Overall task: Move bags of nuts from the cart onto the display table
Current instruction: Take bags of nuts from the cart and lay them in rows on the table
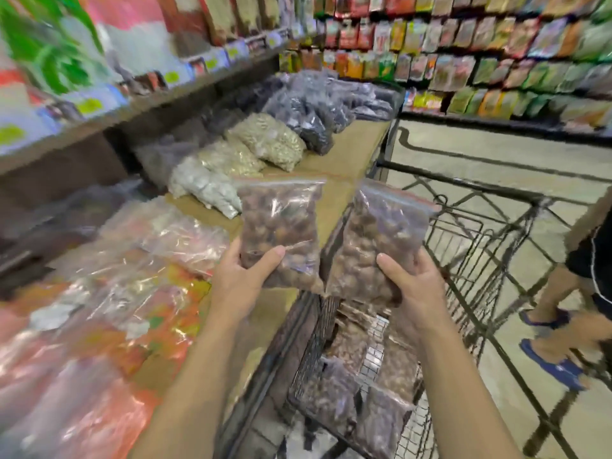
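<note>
My left hand grips the bottom of a clear zip bag of brown nuts, held upright over the edge of the display table. My right hand grips a second, similar bag of brown nuts, upright and tilted slightly right, above the cart. The two bags almost touch at their lower corners. Below my forearms, the black wire cart holds several more bags of nuts lying flat in its basket.
The cardboard-topped table carries bags of pale nuts, whitish pieces, dark goods and colourful packs. Shelves of packets line the back wall. Another person's legs in blue sandals stand right of the cart.
</note>
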The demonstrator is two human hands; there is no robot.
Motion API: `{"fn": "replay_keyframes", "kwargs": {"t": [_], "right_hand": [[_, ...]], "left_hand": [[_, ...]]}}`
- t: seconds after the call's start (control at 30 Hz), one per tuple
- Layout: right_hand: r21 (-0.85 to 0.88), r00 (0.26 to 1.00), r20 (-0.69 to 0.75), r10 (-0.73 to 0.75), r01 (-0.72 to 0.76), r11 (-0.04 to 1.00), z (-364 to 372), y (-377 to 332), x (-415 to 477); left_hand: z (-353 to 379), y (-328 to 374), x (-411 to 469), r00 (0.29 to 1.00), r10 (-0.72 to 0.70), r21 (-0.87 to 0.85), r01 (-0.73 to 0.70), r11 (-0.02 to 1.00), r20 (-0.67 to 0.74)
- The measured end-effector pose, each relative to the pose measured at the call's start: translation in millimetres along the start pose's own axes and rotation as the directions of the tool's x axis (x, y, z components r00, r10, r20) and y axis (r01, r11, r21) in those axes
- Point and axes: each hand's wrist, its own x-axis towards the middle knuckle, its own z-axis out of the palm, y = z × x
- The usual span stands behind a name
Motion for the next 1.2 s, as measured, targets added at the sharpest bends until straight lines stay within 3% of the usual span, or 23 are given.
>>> {"fn": "replay_keyframes", "kwargs": {"t": [0.13,0.3,0.6,0.93,1.2], "right_hand": [[0.062,0.971,0.237,0.007,-0.022,0.998,49.2,-10.8,-4.6],[0.064,0.877,0.473,0.087,-0.133,0.989,109.3,-15.0,-40.4],[-0.031,0.589,0.792,0.162,-0.226,0.974,198.8,-1.3,-157.2],[-0.113,0.312,0.931,0.188,-0.243,0.963,271.2,32.8,-321.7],[-0.160,0.247,0.943,0.222,-0.249,0.955,324.8,60.0,-450.1]], "left_hand": [[-46.5,18.6,-38.5,0.977,0.052,-0.017,-0.057,0.998,-0.209],[-99.8,33.0,-120.3,0.875,0.061,-0.002,-0.071,0.997,-0.480],[-171.2,54.5,-302.1,0.564,0.038,0.005,-0.059,0.998,-0.825],[-244.7,53.7,-476.1,0.288,0.079,0.042,-0.134,0.990,-0.954],[-326.9,49.1,-591.3,0.180,0.062,0.040,-0.121,0.992,-0.982]]}}
